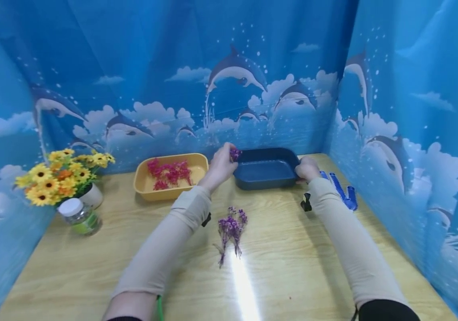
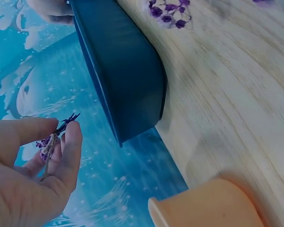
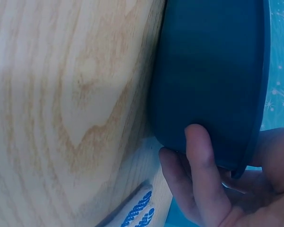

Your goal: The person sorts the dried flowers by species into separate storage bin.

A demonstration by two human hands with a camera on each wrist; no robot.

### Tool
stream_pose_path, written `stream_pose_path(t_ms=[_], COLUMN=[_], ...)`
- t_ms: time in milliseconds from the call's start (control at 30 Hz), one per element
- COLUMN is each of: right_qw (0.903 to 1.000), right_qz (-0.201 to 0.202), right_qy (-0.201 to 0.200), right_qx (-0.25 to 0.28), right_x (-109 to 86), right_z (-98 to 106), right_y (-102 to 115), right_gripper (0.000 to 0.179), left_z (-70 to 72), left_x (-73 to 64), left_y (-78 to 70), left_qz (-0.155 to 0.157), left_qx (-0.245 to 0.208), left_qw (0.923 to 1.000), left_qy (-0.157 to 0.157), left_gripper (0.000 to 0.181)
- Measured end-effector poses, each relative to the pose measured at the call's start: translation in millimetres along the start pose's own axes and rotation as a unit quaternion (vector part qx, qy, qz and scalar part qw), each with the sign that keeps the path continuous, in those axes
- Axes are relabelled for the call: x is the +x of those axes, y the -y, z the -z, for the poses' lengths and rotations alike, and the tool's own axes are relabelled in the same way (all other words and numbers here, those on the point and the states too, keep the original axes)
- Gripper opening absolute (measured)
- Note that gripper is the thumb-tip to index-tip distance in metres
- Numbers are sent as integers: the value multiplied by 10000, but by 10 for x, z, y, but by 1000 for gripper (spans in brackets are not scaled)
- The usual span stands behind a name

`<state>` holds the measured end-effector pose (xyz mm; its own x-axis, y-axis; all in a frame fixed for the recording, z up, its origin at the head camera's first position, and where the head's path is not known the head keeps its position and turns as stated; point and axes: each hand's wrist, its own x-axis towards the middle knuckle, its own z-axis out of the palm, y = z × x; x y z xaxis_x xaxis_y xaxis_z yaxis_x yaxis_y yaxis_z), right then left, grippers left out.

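Observation:
My left hand (image 1: 222, 164) pinches a small sprig of purple dried flowers (image 2: 48, 144) by its stem, between thumb and fingertips. It hovers just beside the left rim of a dark blue tray (image 1: 267, 182). At the tray's right end my right hand (image 1: 307, 169) grips the wall; in the right wrist view its fingers (image 3: 201, 151) lie along the outside, the thumb over the rim. More purple dried flowers (image 1: 232, 226) lie on the wooden table in front of the tray.
Left of the blue tray, a yellow tray (image 1: 161, 195) holds pink dried flowers (image 1: 170, 173). A potted bunch of yellow flowers (image 1: 58, 176) and a lidded jar (image 1: 80, 217) stand far left. Blue curved pieces (image 1: 349, 200) lie beyond my right forearm. A dolphin-print curtain (image 1: 153, 67) backs the table.

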<state>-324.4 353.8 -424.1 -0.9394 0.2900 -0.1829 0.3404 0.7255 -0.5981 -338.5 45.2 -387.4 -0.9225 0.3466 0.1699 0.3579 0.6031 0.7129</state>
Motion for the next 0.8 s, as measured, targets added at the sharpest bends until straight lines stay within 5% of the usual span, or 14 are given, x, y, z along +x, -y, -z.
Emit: stream_pose_path(t_ms=[500, 800], right_qw=[10000, 9998], right_qz=[2, 104], right_qy=[38, -119], right_qx=[92, 81], right_x=[-16, -8], right_z=[-119, -39], right_y=[-21, -16], right_gripper=[27, 28], left_z=[-289, -275], left_x=[141, 191], left_y=[90, 17], left_qz=[317, 285], left_qx=[13, 60], left_qw=[9994, 9996], left_qy=[156, 8], left_gripper=[47, 44])
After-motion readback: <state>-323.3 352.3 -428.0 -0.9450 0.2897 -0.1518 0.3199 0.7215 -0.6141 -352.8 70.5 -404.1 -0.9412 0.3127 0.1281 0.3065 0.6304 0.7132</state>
